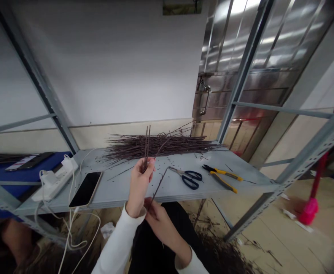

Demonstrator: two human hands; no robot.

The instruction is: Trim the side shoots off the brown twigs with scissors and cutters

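Note:
My left hand [140,177] is closed round a few thin dark brown twigs [147,144], which stand nearly upright above the shelf's front part. Lower down, at the shelf's front edge, my right hand [159,221] pinches a single twig [159,185] that slants up to the right. Behind both hands a long heap of similar twigs [161,145] lies across the back of the grey shelf [118,192]. Scissors with dark handles [188,178] rest to the right of my hands. Beside them are pliers with yellow and black handles [224,176].
A phone [86,189] and a white power strip [55,184] with cables are on the shelf's left. Metal uprights [242,72] frame both sides. Twig scraps [221,247] litter the floor. At the far left, part of another person's limb [18,238] shows beneath a blue-topped table [41,167].

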